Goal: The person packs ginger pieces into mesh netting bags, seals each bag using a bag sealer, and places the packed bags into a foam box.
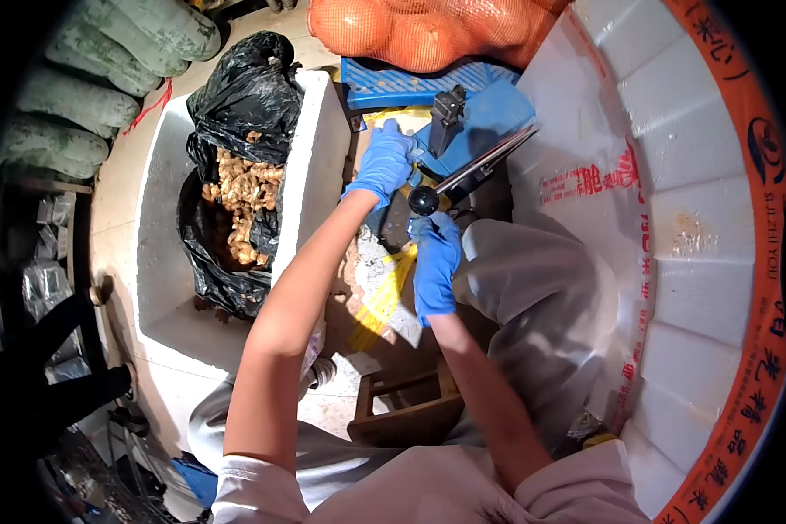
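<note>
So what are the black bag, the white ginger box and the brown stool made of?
Black bag: looks like thin plastic, shiny and crinkled. White ginger box: probably foam, matte, with thick walls. Brown stool: seems to be wood, fairly dull, with plank-like parts.

Produce storeroom | ginger in foam box (299, 166) | netted onions (424, 31) | stacked gourds (70, 100)

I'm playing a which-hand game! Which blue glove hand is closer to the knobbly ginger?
The left hand is nearer: it is just outside the white foam box, to the right of the ginger. The right hand is farther right, beside the person's knee.
</note>
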`<state>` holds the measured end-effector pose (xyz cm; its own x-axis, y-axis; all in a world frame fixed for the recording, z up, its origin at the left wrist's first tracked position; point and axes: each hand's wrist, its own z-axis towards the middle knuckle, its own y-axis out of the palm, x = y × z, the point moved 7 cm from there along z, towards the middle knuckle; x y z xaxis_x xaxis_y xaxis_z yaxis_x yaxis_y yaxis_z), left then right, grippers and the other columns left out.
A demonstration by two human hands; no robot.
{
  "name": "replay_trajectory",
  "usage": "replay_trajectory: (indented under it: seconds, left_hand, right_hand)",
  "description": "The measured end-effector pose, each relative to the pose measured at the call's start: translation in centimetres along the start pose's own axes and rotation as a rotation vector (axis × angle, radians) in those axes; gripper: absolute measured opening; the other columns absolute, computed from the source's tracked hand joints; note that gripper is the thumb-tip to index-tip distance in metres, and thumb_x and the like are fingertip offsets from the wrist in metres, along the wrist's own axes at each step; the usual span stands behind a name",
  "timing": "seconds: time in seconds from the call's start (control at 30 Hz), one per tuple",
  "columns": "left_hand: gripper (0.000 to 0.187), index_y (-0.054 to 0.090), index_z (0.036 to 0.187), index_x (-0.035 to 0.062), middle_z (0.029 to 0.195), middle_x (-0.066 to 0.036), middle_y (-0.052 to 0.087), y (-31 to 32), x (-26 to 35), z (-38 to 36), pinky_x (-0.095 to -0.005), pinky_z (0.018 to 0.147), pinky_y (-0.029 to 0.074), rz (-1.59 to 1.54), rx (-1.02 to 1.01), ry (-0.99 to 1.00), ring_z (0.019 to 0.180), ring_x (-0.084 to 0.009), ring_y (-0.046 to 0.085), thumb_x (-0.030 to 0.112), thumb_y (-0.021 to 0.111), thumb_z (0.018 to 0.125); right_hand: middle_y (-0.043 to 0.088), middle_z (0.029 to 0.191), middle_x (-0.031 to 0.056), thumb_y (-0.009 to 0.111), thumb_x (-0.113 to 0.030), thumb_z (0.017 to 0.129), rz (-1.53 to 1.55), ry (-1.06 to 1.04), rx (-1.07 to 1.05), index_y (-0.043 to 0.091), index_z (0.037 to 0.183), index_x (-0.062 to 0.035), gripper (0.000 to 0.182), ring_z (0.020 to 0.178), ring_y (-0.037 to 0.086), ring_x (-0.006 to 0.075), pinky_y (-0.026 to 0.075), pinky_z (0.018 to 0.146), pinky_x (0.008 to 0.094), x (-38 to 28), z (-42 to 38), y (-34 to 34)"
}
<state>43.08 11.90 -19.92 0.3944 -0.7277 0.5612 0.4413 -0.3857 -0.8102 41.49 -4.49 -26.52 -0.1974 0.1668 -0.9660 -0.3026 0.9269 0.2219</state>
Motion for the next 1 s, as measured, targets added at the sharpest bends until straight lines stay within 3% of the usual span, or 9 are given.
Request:
replay_trajectory:
  seconds: [0.03,0.27,0.33,0.5,0.57,0.63,0.7,0.77,1.0]
  left_hand:
    - [0.019,0.057,0.079,0.0020,0.094,-0.018,0.042,-0.4,1.3,-0.1,-0.0374,0.073,0.041,0.253,-0.078,0.072,0.084,-0.0352,0.044,0.019,0.060,0.071]
    - [0.030,0.051,0.083,-0.0012,0.088,-0.019,0.045,0.0,-1.0,0.0,-0.0394,0.080,0.035,-0.049,-0.034,-0.153,0.086,-0.0361,0.044,0.022,0.062,0.067]
    - [0.031,0.049,0.085,-0.0023,0.088,-0.019,0.045,1.1,-1.2,-0.4,-0.0393,0.077,0.036,-0.064,-0.060,-0.175,0.085,-0.0346,0.045,0.020,0.061,0.066]
    - [0.032,0.047,0.094,0.0018,0.090,-0.018,0.048,1.6,4.6,-4.5,-0.0374,0.071,0.040,-0.107,0.046,0.349,0.084,-0.0331,0.048,0.013,0.058,0.066]
    - [0.031,0.050,0.097,0.0038,0.097,-0.017,0.048,5.2,2.9,-6.8,-0.0361,0.075,0.041,-0.368,0.046,0.052,0.089,-0.0326,0.048,0.009,0.056,0.067]
    - [0.018,0.053,0.090,0.0029,0.085,-0.012,0.054,3.8,4.0,-8.3,-0.0328,0.072,0.042,-0.561,0.070,-0.182,0.079,-0.0250,0.052,0.006,0.055,0.071]
    - [0.014,0.054,0.088,0.0024,0.077,-0.005,0.054,4.3,3.0,-9.2,-0.0275,0.066,0.041,-0.936,0.041,-0.296,0.071,-0.0135,0.049,0.008,0.054,0.076]
    - [0.009,0.056,0.081,0.0035,0.071,0.000,0.051,3.9,2.2,-11.6,-0.0219,0.060,0.038,-1.068,-0.016,-0.402,0.067,-0.0080,0.045,0.011,0.052,0.080]
    - [0.011,0.054,0.086,0.0052,0.061,0.001,0.046,-5.7,-0.2,-17.1,-0.0158,0.045,0.031,-1.256,-0.041,-0.935,0.049,-0.0071,0.040,0.014,0.049,0.082]
  right_hand:
    - [0.049,0.063,-0.0012,0.050,-0.004,0.074,-0.012,-0.012,-0.011,0.054,0.072,-0.0061,0.005,0.054,0.043,0.0059,0.036,0.050,0.0201,-0.4,0.2,-0.2]
    - [0.053,0.073,0.0137,0.053,-0.008,0.070,-0.476,-0.325,0.015,0.054,0.083,0.0001,0.015,0.071,0.051,0.0222,0.039,0.067,0.0285,-4.7,1.6,1.2]
    - [0.054,0.076,0.0138,0.053,-0.007,0.070,-0.353,-0.199,0.053,0.054,0.084,-0.0004,0.015,0.072,0.051,0.0232,0.039,0.068,0.0287,-3.9,1.4,0.9]
    - [0.054,0.085,0.0133,0.051,-0.009,0.073,-0.561,-0.124,-0.014,0.054,0.086,-0.0018,0.015,0.076,0.051,0.0232,0.039,0.071,0.0290,2.3,3.5,-1.2]
    - [0.054,0.087,0.0143,0.051,-0.012,0.073,-0.092,-0.216,-0.064,0.055,0.086,-0.0027,0.017,0.079,0.051,0.0245,0.039,0.071,0.0298,1.2,3.6,-0.6]
    - [0.054,0.086,0.0159,0.051,-0.016,0.073,-0.200,-0.246,-0.148,0.054,0.083,-0.0029,0.016,0.080,0.051,0.0272,0.039,0.069,0.0320,5.9,4.5,-1.9]
    - [0.054,0.077,0.0153,0.052,-0.017,0.072,-0.847,-0.632,-0.015,0.054,0.075,-0.0044,0.013,0.075,0.051,0.0292,0.039,0.066,0.0353,2.5,2.4,-2.0]
    - [0.051,0.064,0.0136,0.055,-0.020,0.068,-0.770,-0.331,-0.221,0.053,0.065,-0.0034,0.017,0.062,0.050,0.0299,0.038,0.058,0.0376,1.0,1.1,-1.5]
    - [0.054,0.066,0.0122,0.057,-0.022,0.072,-0.423,-0.183,-0.648,0.057,0.074,-0.0027,0.020,0.062,0.052,0.0287,0.040,0.057,0.0344,-4.3,-6.3,5.0]
